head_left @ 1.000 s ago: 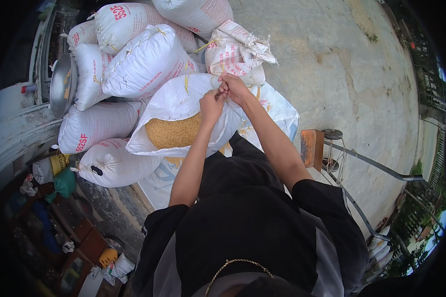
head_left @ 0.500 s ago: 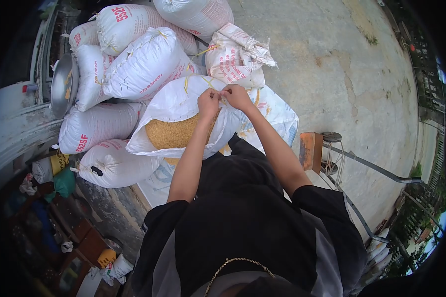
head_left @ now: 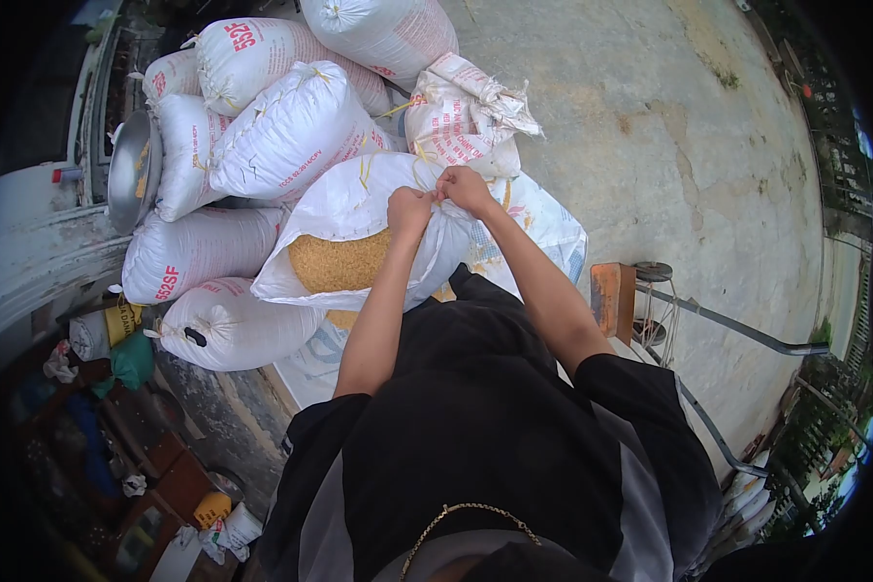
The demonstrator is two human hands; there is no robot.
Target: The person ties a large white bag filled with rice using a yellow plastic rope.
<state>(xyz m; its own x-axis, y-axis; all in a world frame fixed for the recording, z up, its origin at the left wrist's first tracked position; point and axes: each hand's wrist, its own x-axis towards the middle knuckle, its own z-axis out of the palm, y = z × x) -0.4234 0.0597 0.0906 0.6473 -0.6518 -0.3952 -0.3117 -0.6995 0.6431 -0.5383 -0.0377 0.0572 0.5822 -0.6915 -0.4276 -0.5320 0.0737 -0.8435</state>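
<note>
An open white sack (head_left: 335, 199) of golden grain (head_left: 338, 264) stands in front of me, its mouth gaping on the left. My left hand (head_left: 410, 210) and my right hand (head_left: 464, 189) meet at the sack's far right rim. Both are closed, with fingertips pinching the gathered edge of the white fabric. Thin yellow ties show on the sack just beyond my fingers. My left forearm passes over the right side of the grain.
Full white sacks (head_left: 286, 131) are piled to the left and beyond. A crumpled sack (head_left: 461, 121) lies past my hands, a metal basin (head_left: 134, 173) at the far left. An orange-brown metal piece (head_left: 612, 301) with wheels and bars stands right, on concrete (head_left: 669, 175).
The view has shifted slightly, so the sacks appear a little lower and further right. My hands have drawn closer together at the sack's rim.
</note>
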